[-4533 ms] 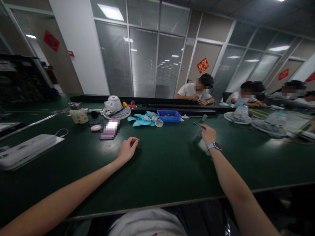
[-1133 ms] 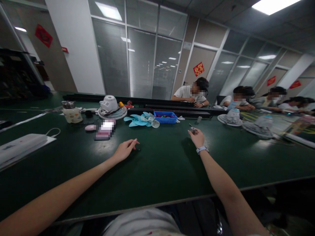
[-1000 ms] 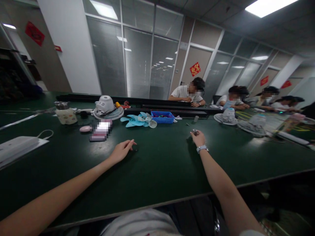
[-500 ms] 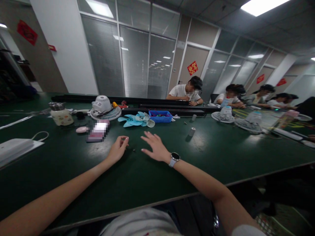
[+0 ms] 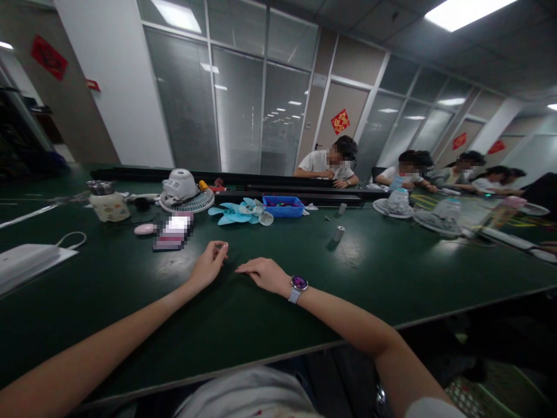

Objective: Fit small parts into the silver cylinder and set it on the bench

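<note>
The green tabletop [image 5: 209, 331] is stretching out in front of me, and a glass wall [image 5: 239, 104] is rising beyond it. A person [image 5: 319, 162] in a white top is sitting across from me, behind long black bars [image 5: 335, 200]. On the door back there, a red diamond sign [image 5: 340, 122] is showing gold characters, too blurred for me to read. A white fan [image 5: 180, 186] is resting near the bars, and a white case [image 5: 26, 261] is lying at my far left. Blue fan blades [image 5: 237, 213] are lying just beside a blue tray [image 5: 285, 210], and a pale jar [image 5: 109, 206] with small printed patterns is standing to the left of the fan.

I'm keeping my left hand [image 5: 209, 261] curled, thumb and forefinger drawing close; I can't tell whether anything is between them. My right hand [image 5: 267, 274] is bending down near it, fingers together and tips at the tabletop; what they may be holding is hidden. A phone [image 5: 174, 232] is lying beyond my left hand, its screen blurred out. My watch [image 5: 299, 283] is glowing purple, its face too small to read. Right of my hands and farther off, a metal cylinder [image 5: 339, 234] is standing upright on the tabletop, and a smaller grey cylinder [image 5: 342, 209] is sitting behind it.
</note>
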Motion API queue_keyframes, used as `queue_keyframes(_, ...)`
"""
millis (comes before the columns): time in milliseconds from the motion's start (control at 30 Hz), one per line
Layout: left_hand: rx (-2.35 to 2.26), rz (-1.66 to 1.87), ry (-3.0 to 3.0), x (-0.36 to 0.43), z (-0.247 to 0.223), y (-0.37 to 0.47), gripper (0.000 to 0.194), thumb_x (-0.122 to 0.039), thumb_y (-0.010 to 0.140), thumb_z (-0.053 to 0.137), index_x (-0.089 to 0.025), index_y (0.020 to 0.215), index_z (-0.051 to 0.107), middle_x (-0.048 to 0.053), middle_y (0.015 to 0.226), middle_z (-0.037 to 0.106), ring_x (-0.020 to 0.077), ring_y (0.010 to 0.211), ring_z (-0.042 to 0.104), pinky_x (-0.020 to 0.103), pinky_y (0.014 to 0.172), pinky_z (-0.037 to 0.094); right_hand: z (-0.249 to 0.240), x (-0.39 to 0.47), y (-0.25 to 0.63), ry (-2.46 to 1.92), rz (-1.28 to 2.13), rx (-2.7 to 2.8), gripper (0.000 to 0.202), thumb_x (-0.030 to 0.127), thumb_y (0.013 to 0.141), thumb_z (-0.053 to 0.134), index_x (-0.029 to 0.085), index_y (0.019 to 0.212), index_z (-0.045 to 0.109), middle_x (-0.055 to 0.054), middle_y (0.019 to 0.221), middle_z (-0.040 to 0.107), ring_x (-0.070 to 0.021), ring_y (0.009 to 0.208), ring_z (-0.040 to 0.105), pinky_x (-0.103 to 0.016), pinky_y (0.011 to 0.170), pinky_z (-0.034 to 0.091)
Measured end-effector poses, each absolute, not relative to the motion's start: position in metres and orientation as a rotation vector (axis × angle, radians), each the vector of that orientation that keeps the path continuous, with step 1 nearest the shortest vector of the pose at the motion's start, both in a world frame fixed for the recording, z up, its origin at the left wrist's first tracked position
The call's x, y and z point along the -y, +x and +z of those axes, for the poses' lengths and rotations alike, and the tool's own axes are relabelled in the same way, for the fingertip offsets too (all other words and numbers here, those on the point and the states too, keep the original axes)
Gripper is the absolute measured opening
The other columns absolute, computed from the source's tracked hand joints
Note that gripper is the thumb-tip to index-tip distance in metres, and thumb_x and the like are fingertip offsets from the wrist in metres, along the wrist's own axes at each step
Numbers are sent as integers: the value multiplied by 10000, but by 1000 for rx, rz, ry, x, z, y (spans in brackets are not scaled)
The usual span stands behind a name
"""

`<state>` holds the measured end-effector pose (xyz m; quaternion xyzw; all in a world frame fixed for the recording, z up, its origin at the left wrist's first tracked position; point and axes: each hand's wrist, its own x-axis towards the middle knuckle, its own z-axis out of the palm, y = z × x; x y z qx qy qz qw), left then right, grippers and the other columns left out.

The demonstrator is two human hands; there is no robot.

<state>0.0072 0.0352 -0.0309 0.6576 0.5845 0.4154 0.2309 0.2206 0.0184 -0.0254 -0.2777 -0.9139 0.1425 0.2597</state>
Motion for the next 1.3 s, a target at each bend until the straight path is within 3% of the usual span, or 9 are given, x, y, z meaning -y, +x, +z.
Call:
queue_keyframes(200,-1578,1132,1819,-38,-36,4,542,-642,878,379,-190,1132,538,44,840,686,191,682,651,310,657,507,-17,-38,256,-927,177,2348,455,26,855,476,268,1172,696,-25,1135,712,-197,1063,647,-397,987,480)
queue_keyframes(533,-1554,1108,1802,-39,-39,4,534,-638,889,378,-193,1138,537,38,846,681,190,702,648,306,664,501,-1,-99,430,-1592,-425,1610,384,108,871,417,165,1095,723,-102,1112,714,-249,992,651,-386,914,480)
queue_keyframes(767,-1556,1108,1812,-39,-39,3,516,-630,885,387,-196,1117,540,35,829,683,192,695,644,308,672,498,-15,-104,455,-1715,-470,1527,394,109,858,401,165,1069,729,-114,1019,726,-234,886,641,-339,810,464)
queue_keyframes(1000,-1552,1131,1820,-42,-41,4,500,-615,887,384,-194,1110,538,23,799,666,188,680,632,306,673,488,-20,-111,460,-1716,-517,1527,410,75,817,400,140,1051,730,-122,989,718,-223,866,620,-317,796,440)
queue_keyframes(1300,-1556,1110,1832,-42,-41,3,494,-609,891,387,-197,1118,537,27,810,674,192,699,642,313,680,492,-26,-115,463,-1729,-480,1493,405,103,859,396,162,1101,716,-119,993,721,-226,844,625,-326,800,441)
